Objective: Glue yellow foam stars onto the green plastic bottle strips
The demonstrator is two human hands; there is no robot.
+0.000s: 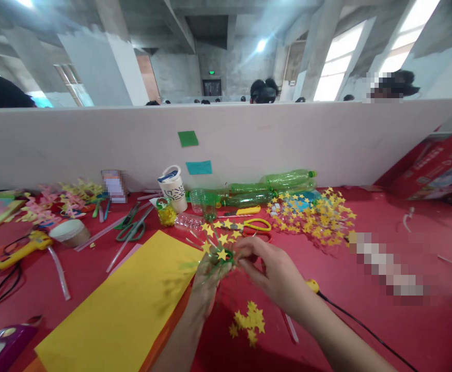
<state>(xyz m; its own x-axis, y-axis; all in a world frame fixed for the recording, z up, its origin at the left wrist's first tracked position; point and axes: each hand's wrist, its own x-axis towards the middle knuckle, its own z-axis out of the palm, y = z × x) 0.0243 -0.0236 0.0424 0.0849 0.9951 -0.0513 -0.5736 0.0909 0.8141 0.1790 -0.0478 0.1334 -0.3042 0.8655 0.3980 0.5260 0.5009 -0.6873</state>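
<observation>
My left hand [209, 274] is wrapped round a green plastic piece [228, 257] with thin strips spreading from it. Several yellow stars [222, 239] sit at the strips' tips, above the hand. My right hand [262, 263] is at the right side of this piece, thumb and fingertips pinched together; what they hold is too small to make out. Below the hands, a small pile of loose yellow stars [251, 321] lies on the red table [226, 341]. Yellow paper sheets [121, 305] lie to the left of my left forearm.
Green bottles [287, 179], a white cup [173, 191] and yellow-handled scissors [259, 224] lie behind. Star sprays [322, 217] are at the right; green scissors [131, 231], a paper cup [69, 232] and a glue gun [20, 253] at the left. A white partition [133, 144] runs across.
</observation>
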